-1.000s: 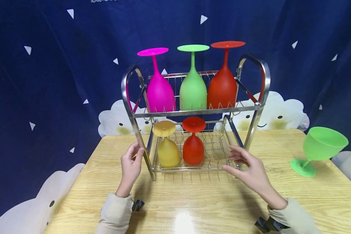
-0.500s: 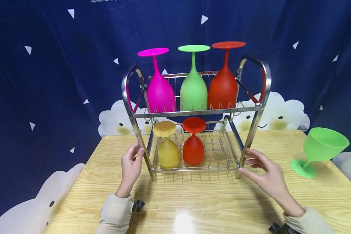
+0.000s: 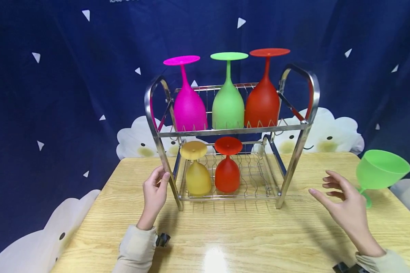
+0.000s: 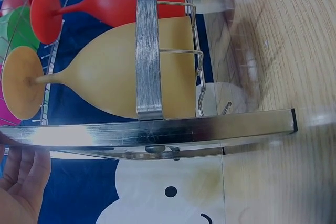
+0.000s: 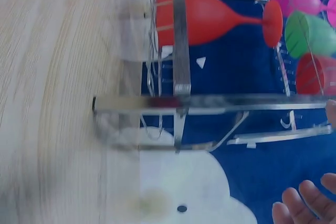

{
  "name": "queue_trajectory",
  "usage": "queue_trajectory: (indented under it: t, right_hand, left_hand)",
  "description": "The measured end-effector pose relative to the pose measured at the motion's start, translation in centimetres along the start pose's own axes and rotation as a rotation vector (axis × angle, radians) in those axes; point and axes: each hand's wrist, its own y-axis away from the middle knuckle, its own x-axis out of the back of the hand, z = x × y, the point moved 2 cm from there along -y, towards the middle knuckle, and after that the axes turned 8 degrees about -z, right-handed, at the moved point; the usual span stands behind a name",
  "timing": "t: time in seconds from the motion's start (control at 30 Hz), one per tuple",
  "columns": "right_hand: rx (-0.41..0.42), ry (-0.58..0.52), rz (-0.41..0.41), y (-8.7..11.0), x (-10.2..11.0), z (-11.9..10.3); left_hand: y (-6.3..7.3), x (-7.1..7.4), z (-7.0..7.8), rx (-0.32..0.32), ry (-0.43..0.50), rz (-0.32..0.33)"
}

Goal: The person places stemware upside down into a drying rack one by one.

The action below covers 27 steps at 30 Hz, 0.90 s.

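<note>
A two-tier metal dish rack (image 3: 232, 132) stands on the table. Upside down on its upper tier are a magenta goblet (image 3: 190, 110), a light green goblet (image 3: 228, 106) and a red goblet (image 3: 262, 106). Below them, a yellow goblet (image 3: 198, 178) and a smaller red goblet (image 3: 227, 175) are inverted on the lower tier's left and middle. My left hand (image 3: 155, 189) grips the rack's left front leg between thumb and fingers. To the rack's right, my right hand (image 3: 346, 206) is spread with nothing in it, partly covering an upright bright green goblet (image 3: 382, 170).
The wooden table (image 3: 239, 235) extends in front of the rack and to both sides. A dark blue curtain (image 3: 71, 113) with white triangles and cloud faces hangs right behind it. Wire prongs line the lower tier's right part (image 3: 254, 182).
My right hand has moved right, from the rack's lower right corner past its right leg toward the bright green goblet. My left hand has stayed at the left leg.
</note>
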Motion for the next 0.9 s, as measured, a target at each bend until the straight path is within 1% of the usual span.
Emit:
queue_trajectory:
  t: [0.1, 0.13, 0.3, 0.4, 0.43, 0.63, 0.7, 0.77, 0.83, 0.9]
  right_hand:
    - [-0.052, 0.018, 0.044, 0.0, 0.7, 0.6]
    - [-0.072, 0.028, 0.058, -0.1, 0.9, 0.8]
    - [-0.181, 0.076, 0.111, -0.3, 1.9, 2.3]
    - [-0.227, 0.07, 0.152, -0.4, 2.5, 3.0]
    - [-0.235, 0.072, 0.169, -0.5, 2.7, 3.2]
    - [-0.23, 0.09, 0.318, -0.7, 3.9, 4.4]
    - [-0.246, 0.064, 0.377, -0.7, 4.3, 5.0]
    - [-0.267, 0.06, 0.415, -0.8, 4.8, 5.6]
    - [-0.297, 0.046, 0.445, -1.0, 5.2, 6.1]
    - [-0.331, 0.041, 0.44, -1.4, 5.7, 6.6]
  left_hand:
    - [0.1, -0.1, -1.2, 0.006, 0.008, 0.002]
    - [0.1, -0.1, -1.4, 0.005, 0.013, 0.002]
    - [0.2, -0.1, -1.7, -0.006, 0.01, 0.005]
    - [0.1, -0.1, -1.3, -0.004, 0.003, 0.007]
    - [0.0, 0.0, -0.9, -0.006, -0.005, 0.007]
    - [-0.1, 0.0, 1.3, 0.004, -0.009, -0.001]
    - [-0.1, 0.0, 1.4, 0.007, -0.006, -0.001]
    - [-0.1, 0.0, 1.4, 0.009, -0.012, 0.002]
    - [-0.1, 0.0, 1.4, 0.01, -0.01, 0.004]
    - [-0.1, 0.0, 1.3, 0.012, -0.005, 0.004]
